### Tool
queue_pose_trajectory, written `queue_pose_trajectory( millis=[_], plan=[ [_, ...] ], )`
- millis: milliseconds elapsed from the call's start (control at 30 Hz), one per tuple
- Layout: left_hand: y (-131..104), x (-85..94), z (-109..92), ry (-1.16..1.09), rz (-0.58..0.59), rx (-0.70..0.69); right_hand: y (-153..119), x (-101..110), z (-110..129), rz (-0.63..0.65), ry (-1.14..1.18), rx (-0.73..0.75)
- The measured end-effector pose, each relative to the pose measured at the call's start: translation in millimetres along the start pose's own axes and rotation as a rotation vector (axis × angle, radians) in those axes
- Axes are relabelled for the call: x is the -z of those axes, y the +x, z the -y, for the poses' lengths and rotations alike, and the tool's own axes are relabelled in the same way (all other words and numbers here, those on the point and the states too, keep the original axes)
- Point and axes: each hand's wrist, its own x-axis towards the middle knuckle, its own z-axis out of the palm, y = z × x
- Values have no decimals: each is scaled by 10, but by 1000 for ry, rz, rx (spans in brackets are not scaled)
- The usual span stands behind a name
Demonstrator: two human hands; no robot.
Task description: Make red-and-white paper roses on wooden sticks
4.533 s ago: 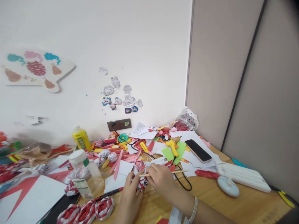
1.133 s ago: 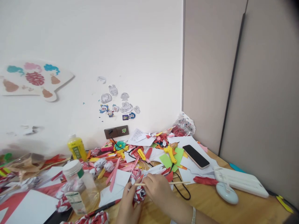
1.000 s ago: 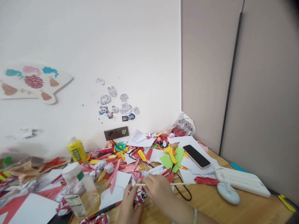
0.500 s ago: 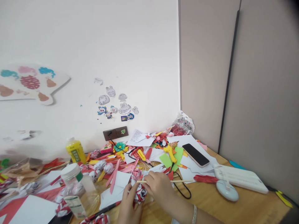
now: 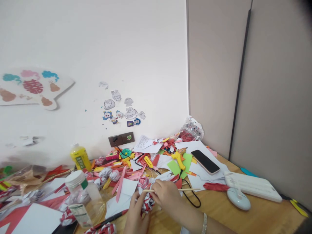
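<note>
At the near edge, red-and-white paper coils (image 5: 107, 228) lie on the wooden worktop (image 5: 246, 224), cut off by the frame. The left hand (image 5: 136, 212) curls around a crumpled red-and-white paper piece (image 5: 147, 204), low in the middle; the right hand (image 5: 163, 195), bracelet (image 5: 204, 223) at its wrist, pinches a thin wooden stick (image 5: 188, 189) that lies crosswise, its left end above that piece. To the left stands a white-lidded clear jar (image 5: 75, 179); to the right, a pale oval object (image 5: 238, 199). Just beyond the hands is a pink paper rose (image 5: 143, 182). Farther back, a yellow glue gun (image 5: 178, 159) rests on green paper (image 5: 187, 164), near a phone (image 5: 205, 161). A yellow bottle (image 5: 81, 158) stands near the wall (image 5: 151, 58), below paper cutouts (image 5: 131, 113).
</note>
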Motion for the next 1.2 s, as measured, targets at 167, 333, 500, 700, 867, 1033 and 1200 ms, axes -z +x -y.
queue_pose_trajectory(
  millis=[167,333,500,700,867,1033,1200],
  plan=[
    [-4,3,-21,1,18,-1,-10,-45,-7,-6,-3,19],
    [-8,13,-42,-10,20,14,-57,-167,-1,-66,-99,151],
    [18,34,-62,-44,44,11,-55,-146,-8,-12,-126,151],
    [24,38,-102,-119,57,22,11,75,-56,94,163,-76],
    [1,65,-193,-165,84,45,42,131,-211,228,472,-78],
    [-3,92,-222,-199,83,74,43,145,-237,216,526,-135],
    [31,82,-140,-164,84,47,30,136,-108,111,264,-133]
  ],
)
